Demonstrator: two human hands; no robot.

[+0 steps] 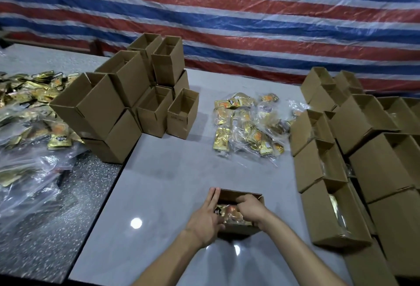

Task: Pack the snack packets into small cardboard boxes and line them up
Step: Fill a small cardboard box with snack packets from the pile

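A small open cardboard box (243, 196) sits on the grey table (172, 172) right in front of me, with gold and orange snack packets (229, 214) inside it. My left hand (205, 219) lies flat against the box's left side, fingers straight and pointing away from me. My right hand (251, 209) reaches into the box from the right with its fingers curled down on the packets. A loose pile of snack packets (247, 124) in clear wrapping lies further back on the table.
A stack of empty open boxes (127, 101) stands at the back left. Rows of boxes (363, 160) line the right side, some holding packets. A second speckled table (45, 194) on the left carries more bagged packets (29, 113). A striped tarp (227, 24) hangs behind.
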